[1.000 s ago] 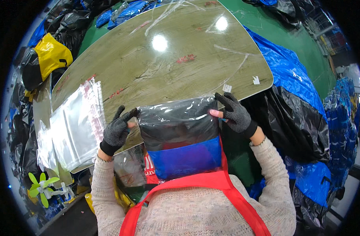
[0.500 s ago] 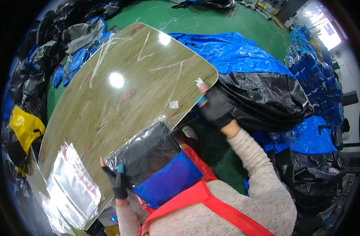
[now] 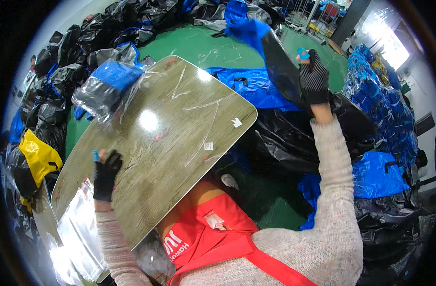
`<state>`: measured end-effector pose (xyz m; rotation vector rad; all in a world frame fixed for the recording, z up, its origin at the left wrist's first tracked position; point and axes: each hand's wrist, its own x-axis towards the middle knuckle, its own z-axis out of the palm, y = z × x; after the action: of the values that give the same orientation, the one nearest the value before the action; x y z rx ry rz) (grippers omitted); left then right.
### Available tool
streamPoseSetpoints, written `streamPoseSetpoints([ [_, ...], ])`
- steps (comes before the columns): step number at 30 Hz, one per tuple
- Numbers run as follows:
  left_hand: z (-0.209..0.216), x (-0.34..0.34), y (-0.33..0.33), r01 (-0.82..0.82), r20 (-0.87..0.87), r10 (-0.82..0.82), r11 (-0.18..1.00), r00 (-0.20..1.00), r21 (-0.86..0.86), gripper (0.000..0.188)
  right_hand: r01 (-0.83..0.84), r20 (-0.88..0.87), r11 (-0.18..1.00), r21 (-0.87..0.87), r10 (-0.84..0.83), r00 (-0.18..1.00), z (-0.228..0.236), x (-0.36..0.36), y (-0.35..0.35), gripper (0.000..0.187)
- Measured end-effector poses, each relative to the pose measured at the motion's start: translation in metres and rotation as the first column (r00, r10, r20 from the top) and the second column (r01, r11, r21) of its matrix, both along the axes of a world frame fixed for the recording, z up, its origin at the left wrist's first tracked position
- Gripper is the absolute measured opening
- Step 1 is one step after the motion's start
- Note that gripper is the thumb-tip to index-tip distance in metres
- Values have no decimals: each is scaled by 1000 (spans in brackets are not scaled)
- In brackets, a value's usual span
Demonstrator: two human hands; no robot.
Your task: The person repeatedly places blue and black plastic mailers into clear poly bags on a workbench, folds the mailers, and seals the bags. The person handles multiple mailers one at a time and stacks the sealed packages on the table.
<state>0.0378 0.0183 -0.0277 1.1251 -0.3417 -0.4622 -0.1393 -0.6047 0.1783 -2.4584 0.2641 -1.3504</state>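
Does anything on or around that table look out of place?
Slightly: a ragged white scrap lies on the tabletop like litter. The wrapped blue-and-black package appears askew over its left edge; I can't tell whether it rests there.

The left arm (image 3: 117,240) rises from the lower edge to a left hand (image 3: 107,178) in a dark glove, its fingers parted and pointing away from the body (a bare fingertip shows there, with a patch of blue beside it). The right arm (image 3: 336,176) reaches much farther forward, elbow bent outward, with a strip of bare skin at the right wrist (image 3: 322,113). Beyond that, the right hand (image 3: 314,78), likewise gloved, is raised with its fingers curled in.
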Motion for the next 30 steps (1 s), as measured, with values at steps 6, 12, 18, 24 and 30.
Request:
streamPoseSetpoints([
  [6, 20, -28, -56, -421, -96, 420, 907, 903, 10, 64, -873, -475, 358, 331, 863, 174, -72, -140, 158, 17],
  [12, 162, -150, -22, -754, 594, 674, 636, 438, -165, 52, -664, -374, 463, 588, 883, 284, -125, -170, 228, 28],
  [18, 204, -253, -50, -787, 868, 161, 522, 469, 329, 28, -496, -92, 521, 694, 748, 657, -118, -126, 260, 18],
  [24, 142, -293, -131, -678, 880, -78, 607, 468, 415, 38, -664, -1, 476, 577, 813, 582, -103, -117, 322, 27],
  [30, 108, -288, -136, -746, 921, -212, 541, 326, 388, 42, -622, -135, 637, 455, 740, 659, -125, -116, 329, 54],
])
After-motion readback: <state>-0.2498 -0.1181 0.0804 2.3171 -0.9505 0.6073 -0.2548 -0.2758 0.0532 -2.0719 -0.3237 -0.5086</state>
